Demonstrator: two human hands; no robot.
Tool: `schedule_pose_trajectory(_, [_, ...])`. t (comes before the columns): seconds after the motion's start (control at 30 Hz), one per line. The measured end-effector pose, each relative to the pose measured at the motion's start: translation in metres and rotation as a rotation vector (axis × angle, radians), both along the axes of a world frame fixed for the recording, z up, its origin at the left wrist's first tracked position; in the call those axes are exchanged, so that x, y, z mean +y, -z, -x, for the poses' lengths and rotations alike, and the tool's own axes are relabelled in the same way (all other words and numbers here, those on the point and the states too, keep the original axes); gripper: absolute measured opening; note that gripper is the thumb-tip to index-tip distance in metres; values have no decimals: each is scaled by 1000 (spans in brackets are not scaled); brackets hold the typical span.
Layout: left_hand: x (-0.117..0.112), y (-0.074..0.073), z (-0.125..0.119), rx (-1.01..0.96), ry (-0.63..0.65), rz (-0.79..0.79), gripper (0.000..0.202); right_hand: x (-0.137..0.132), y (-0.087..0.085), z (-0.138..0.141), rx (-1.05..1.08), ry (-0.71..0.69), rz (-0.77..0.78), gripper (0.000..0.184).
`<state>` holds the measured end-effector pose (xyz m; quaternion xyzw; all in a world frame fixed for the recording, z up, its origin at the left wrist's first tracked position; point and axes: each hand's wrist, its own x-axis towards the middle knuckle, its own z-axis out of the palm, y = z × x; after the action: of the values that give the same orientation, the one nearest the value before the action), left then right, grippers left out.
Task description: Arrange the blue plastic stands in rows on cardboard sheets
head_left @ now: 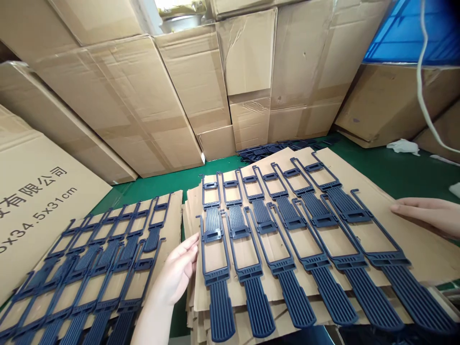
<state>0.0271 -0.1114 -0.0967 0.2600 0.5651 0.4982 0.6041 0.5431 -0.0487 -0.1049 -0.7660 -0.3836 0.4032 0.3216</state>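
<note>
My left hand is closed at the left edge of the top cardboard sheet, its fingers against that edge. My right hand is at the sheet's right edge, one digit stretched over the top and the other fingers hidden. On this sheet lie two rows of dark blue plastic pieces, each with an open rectangular frame, a small crossbar and a ribbed tongue. The front row's tongues stick out past the sheet's near edge. More cardboard sheets are stacked beneath.
To the left, another cardboard sheet bears similar blue pieces. A pile of dark parts lies behind on the green table. Cardboard boxes wall off the back. A white cable hangs at right, near a blue crate.
</note>
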Motion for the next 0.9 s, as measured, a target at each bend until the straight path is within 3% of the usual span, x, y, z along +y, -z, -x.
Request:
schedule_pose_trajectory(0.07, [2, 2, -1, 11, 26, -26, 59, 10, -6, 0, 331, -34, 187, 38])
schedule_pose_trajectory(0.13, [6, 4, -3, 34, 56, -70, 60, 17, -10, 2, 461, 2, 200, 40])
schedule_pose_trajectory(0.3, [24, 5, -4, 80, 83, -171, 57, 30, -19, 18, 480, 111, 161, 28])
schedule_pose_trajectory(0.4, [36, -2, -1, 92, 69, -200, 56, 39, -27, 29, 457, 112, 160, 19])
schedule_pose_trajectory(0.57, [50, -15, 6, 116, 55, -200, 58, 49, -34, 46, 478, 87, 157, 20])
schedule_pose_trajectory(0.77, [50, -22, 28, 166, -10, -162, 72, 50, -34, 74, 522, 57, 138, 26])
schedule_pose_trajectory(0.9, [40, -30, 49, 202, -46, -178, 78, 49, -41, 101, 508, -43, 178, 29])
